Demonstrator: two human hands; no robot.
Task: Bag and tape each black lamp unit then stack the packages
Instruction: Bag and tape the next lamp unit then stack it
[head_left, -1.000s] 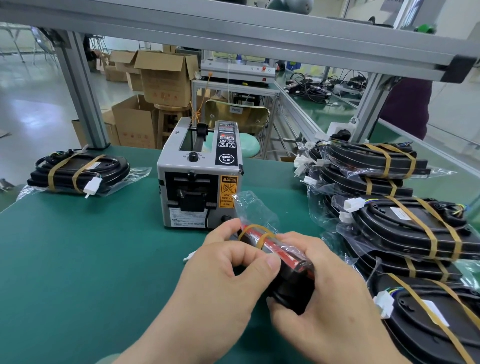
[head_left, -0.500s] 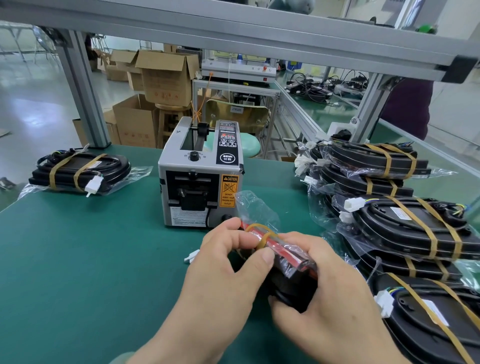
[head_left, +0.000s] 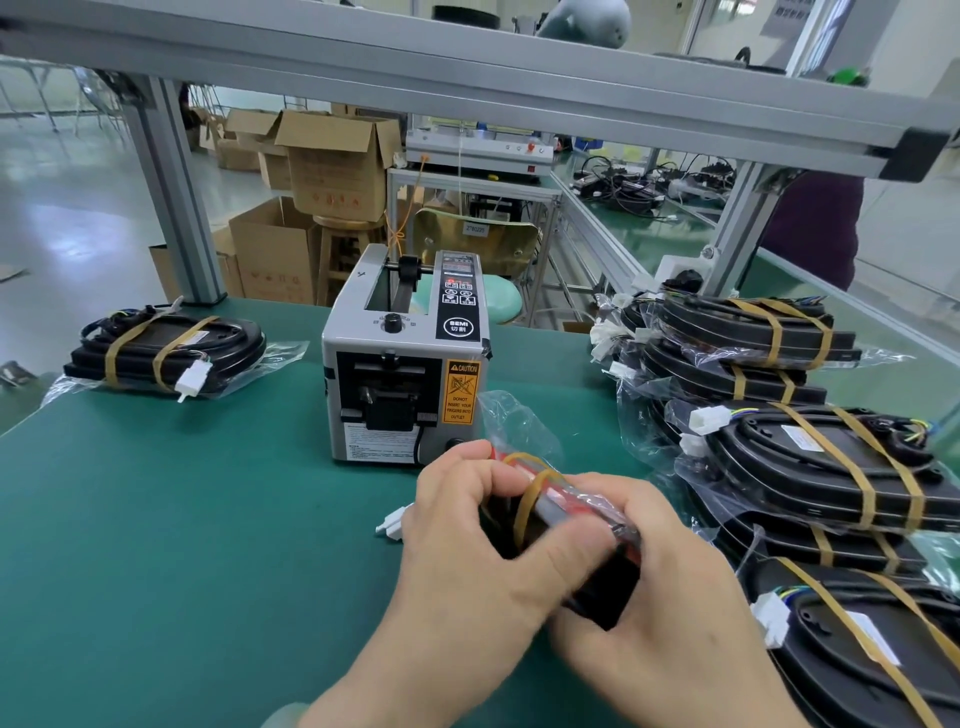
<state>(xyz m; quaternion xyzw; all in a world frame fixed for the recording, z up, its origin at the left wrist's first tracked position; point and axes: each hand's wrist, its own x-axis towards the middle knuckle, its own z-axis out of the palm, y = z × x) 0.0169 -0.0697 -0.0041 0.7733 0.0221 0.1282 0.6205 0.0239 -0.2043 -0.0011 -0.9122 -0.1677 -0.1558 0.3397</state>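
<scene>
Both hands hold a black lamp unit (head_left: 602, 592) with a red lens, inside a clear plastic bag (head_left: 514, 423), just in front of the grey tape dispenser (head_left: 405, 358). My left hand (head_left: 483, 551) grips its near end, thumb pressing across the top beside two loops of brown tape (head_left: 530, 493). From the right and underneath, my right hand (head_left: 660, 597) curls round it. The unit's white connector (head_left: 393, 522) pokes out left of my left hand. Most of the unit is hidden by my fingers.
Several bagged, taped lamp units (head_left: 810, 467) are heaped along the right side of the green table (head_left: 182, 545). One taped package (head_left: 161, 348) lies at the far left. Aluminium frame posts (head_left: 176, 197) stand at the back corners; cardboard boxes (head_left: 332, 166) lie beyond.
My left thumb has slid right along the top of the unit, pressing the bag down. The unit has tilted slightly; both hands stay in about the same place.
</scene>
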